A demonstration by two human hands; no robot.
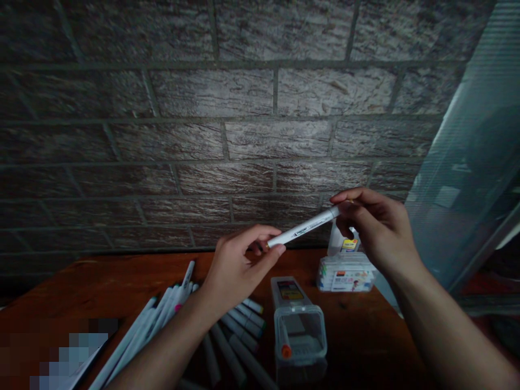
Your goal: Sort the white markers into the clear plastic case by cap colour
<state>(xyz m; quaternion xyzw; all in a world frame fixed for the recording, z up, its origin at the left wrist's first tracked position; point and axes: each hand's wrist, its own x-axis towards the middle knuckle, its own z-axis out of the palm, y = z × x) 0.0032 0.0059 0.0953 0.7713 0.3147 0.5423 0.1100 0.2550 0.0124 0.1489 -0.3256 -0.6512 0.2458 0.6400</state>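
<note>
Both of my hands hold one white marker pen [305, 227] in the air above a brown wooden table [365, 336]. My left hand [238, 265] pinches its lower left end between thumb and fingers. My right hand [376, 227] is closed on its upper right end. The pen slants up to the right. Below my left arm lie several loose white markers [162, 314] with coloured caps, spread on the table.
A clear plastic marker case [299, 330] lies open in the middle with one orange-tipped marker inside. A second clear box [346, 271] full of markers stands at the back right. A brick wall [244, 135] rises behind the table. A glass pane [467, 189] is at right.
</note>
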